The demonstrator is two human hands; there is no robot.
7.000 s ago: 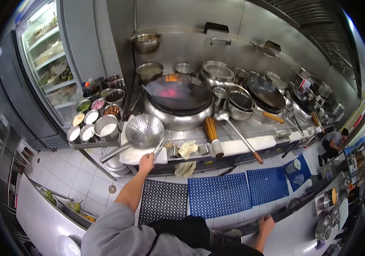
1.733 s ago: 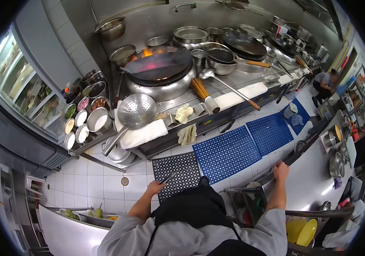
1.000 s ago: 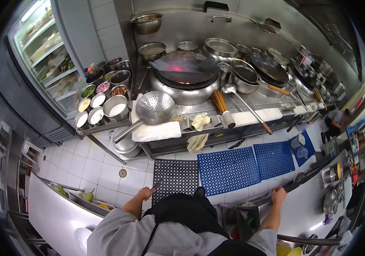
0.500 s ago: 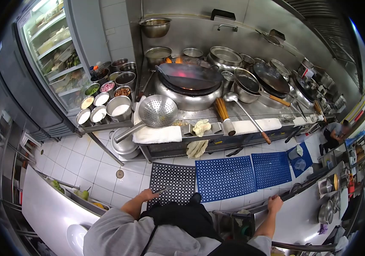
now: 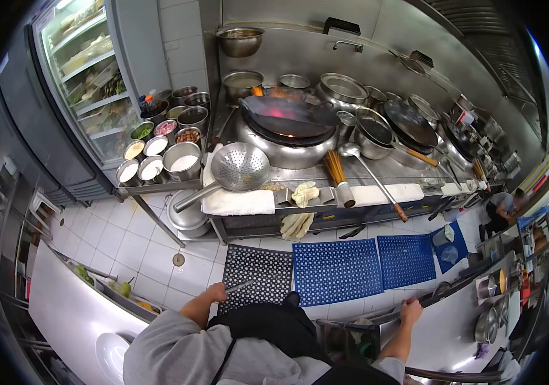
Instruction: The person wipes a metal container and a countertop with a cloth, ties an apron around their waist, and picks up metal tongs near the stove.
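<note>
My left hand (image 5: 214, 293) is closed round the end of a thin metal utensil (image 5: 240, 286), held over the black mat (image 5: 258, 273); its exact kind is hard to tell. At the counter edge on the right, my right hand (image 5: 410, 310) is closed, and what it grips, if anything, cannot be made out. A black wok (image 5: 290, 115) sits tilted on the burner with flames behind it. The perforated strainer (image 5: 240, 167) rests on a white towel (image 5: 239, 202). To its right lie a bamboo brush (image 5: 339, 176) and a ladle (image 5: 377, 186).
Metal tubs of ingredients (image 5: 181, 161) stand left of the stove. A white plate (image 5: 113, 356) lies on the lower left counter (image 5: 62, 301). Blue mats (image 5: 335, 269) cover part of the floor. Another person (image 5: 500, 212) is low down at the far right.
Seven seconds ago my left hand held the metal utensil beside the strainer; now both are lower, over the black mat. The view has swung, and my right hand stays near the right counter.
</note>
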